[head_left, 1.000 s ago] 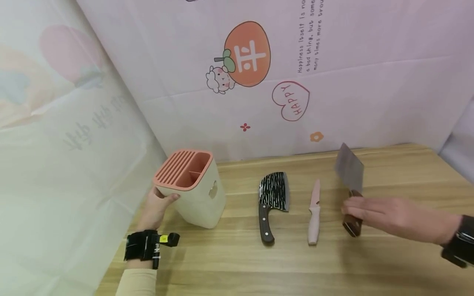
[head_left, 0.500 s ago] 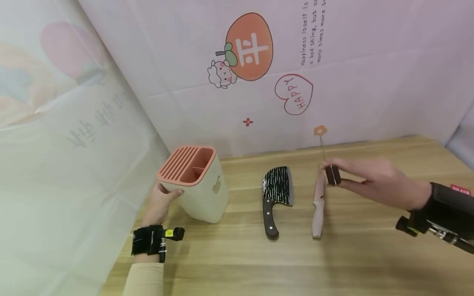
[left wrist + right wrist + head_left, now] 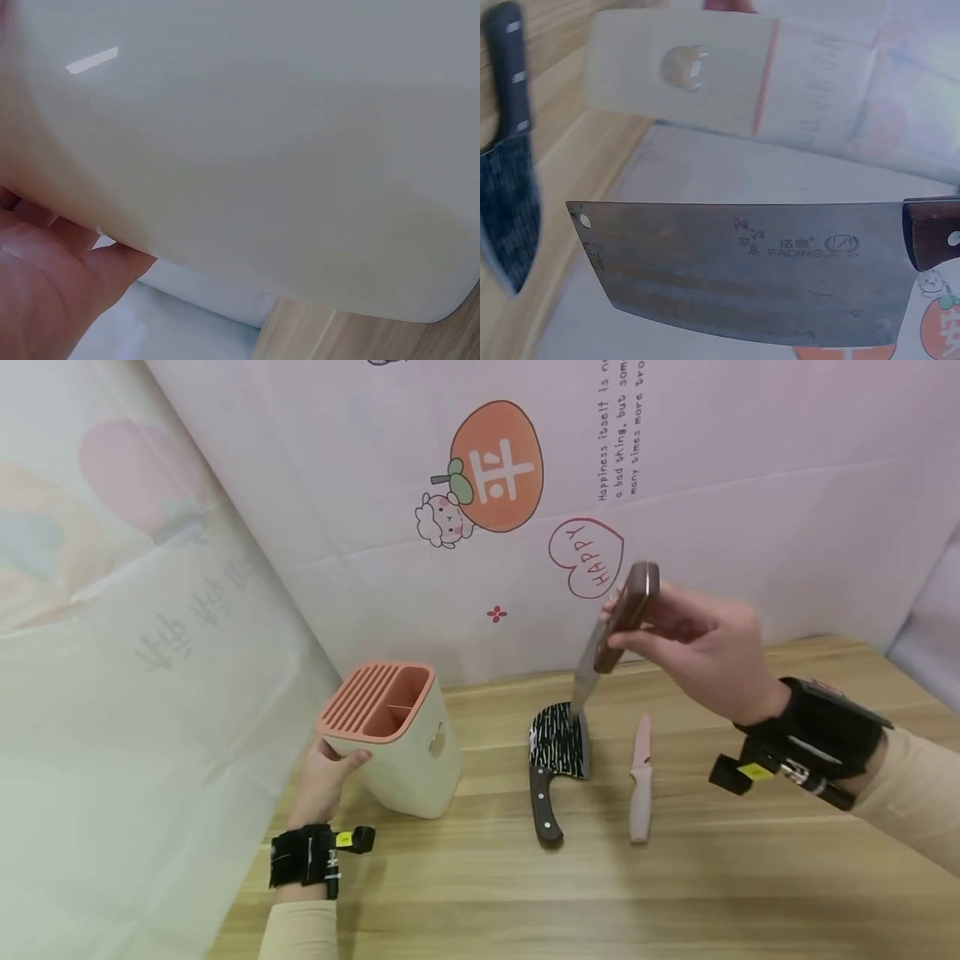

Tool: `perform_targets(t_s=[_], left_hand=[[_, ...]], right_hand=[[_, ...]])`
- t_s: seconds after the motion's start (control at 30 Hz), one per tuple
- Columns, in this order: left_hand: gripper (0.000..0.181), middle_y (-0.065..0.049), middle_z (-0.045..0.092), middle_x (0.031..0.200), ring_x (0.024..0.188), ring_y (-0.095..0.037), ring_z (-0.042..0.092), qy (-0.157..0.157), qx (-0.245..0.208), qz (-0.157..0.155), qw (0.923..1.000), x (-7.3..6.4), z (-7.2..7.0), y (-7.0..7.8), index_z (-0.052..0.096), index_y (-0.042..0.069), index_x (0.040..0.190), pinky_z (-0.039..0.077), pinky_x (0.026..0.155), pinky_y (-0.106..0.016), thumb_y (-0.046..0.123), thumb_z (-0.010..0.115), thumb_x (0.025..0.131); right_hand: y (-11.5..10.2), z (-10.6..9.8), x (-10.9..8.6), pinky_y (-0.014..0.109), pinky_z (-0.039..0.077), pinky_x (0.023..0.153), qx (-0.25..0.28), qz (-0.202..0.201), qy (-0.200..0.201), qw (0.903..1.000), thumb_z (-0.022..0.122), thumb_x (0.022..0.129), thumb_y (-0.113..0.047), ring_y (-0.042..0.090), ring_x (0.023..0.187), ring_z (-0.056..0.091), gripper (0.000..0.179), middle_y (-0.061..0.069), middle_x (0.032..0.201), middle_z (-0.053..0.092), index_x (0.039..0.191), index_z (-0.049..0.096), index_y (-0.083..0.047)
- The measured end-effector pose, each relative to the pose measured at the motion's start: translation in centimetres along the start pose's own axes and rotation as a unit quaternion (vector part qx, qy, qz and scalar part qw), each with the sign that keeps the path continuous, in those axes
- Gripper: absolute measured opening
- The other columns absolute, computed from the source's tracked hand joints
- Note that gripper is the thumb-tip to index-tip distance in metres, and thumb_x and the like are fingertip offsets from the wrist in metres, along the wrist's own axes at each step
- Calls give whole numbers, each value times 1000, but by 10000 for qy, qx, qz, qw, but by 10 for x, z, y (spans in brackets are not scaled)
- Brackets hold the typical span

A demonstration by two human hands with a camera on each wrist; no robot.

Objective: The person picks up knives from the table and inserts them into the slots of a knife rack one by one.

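Note:
My right hand (image 3: 697,647) grips the brown wooden handle of a cleaver (image 3: 628,625), raised above the table with its handle up and blade slanting down. Seen in the right wrist view, the cleaver's broad steel blade (image 3: 742,274) carries engraved marks and a small corner hole. To the left, my left hand (image 3: 324,781) holds the near-left corner of a cream knife holder (image 3: 408,785), thumb on its front and the other fingers mostly hidden behind. That holder has a salmon top with slots and two open compartments. Its smooth wall (image 3: 285,150) fills the left wrist view.
A kitchen knife with a black-patterned blade (image 3: 557,743) and dark riveted handle lies right of the holder. Further right lies a pink fruit knife (image 3: 640,802). Behind the wooden table (image 3: 480,902) hangs a printed cloth (image 3: 360,527); another covers the left side.
The right hand has lifted the cleaver from the table's right side and carried it left, turning its handle upward. The left hand stays on the holder. Both other knives lie in place.

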State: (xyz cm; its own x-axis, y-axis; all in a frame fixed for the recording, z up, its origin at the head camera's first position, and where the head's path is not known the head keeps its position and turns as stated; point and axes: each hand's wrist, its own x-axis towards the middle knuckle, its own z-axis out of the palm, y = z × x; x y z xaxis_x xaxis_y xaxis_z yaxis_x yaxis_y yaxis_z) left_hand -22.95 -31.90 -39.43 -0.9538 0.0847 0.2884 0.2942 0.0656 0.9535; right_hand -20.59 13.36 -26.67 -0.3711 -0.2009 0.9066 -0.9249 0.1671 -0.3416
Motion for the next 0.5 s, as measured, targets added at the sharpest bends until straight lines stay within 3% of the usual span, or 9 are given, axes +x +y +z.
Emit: perform_targets(t_s=[0.07, 0.23, 0.3, 0.5], left_hand=[[77, -11, 37, 146, 129, -22, 38, -47, -48, 16, 10000, 0, 0, -1, 28, 9, 150, 39, 102, -24, 0, 71, 86], [76, -11, 38, 145, 129, -23, 38, -25, -155, 75, 9998, -1, 0, -2, 30, 10, 148, 40, 101, -25, -2, 71, 85], [75, -10, 38, 145, 130, -23, 37, -7, -102, 68, 9999, 0, -1, -2, 31, 10, 148, 40, 101, -25, -3, 70, 85], [74, -9, 39, 145, 130, -22, 38, 53, -68, -13, 10000, 3, 4, -2, 31, 11, 148, 40, 101, -25, -5, 68, 86]], right_hand=[[-2, 7, 13, 16, 54, 65, 436, 32, 353, 9984, 76, 76, 8, 16, 84, 69, 31, 8, 101, 72, 105, 65, 14], [-6, 26, 43, 26, 55, 78, 1315, -211, 1007, 9860, 74, 78, 10, 28, 92, 67, 32, 18, 99, 70, 107, 62, 18], [-8, 33, 54, 37, 53, 86, 1407, -437, 1180, 9820, 74, 79, 9, 32, 94, 66, 33, 20, 100, 70, 108, 61, 19], [-15, 55, 83, 42, 53, 87, 1674, -858, 1430, 9717, 73, 81, 7, 32, 93, 66, 33, 21, 101, 69, 109, 60, 19]])
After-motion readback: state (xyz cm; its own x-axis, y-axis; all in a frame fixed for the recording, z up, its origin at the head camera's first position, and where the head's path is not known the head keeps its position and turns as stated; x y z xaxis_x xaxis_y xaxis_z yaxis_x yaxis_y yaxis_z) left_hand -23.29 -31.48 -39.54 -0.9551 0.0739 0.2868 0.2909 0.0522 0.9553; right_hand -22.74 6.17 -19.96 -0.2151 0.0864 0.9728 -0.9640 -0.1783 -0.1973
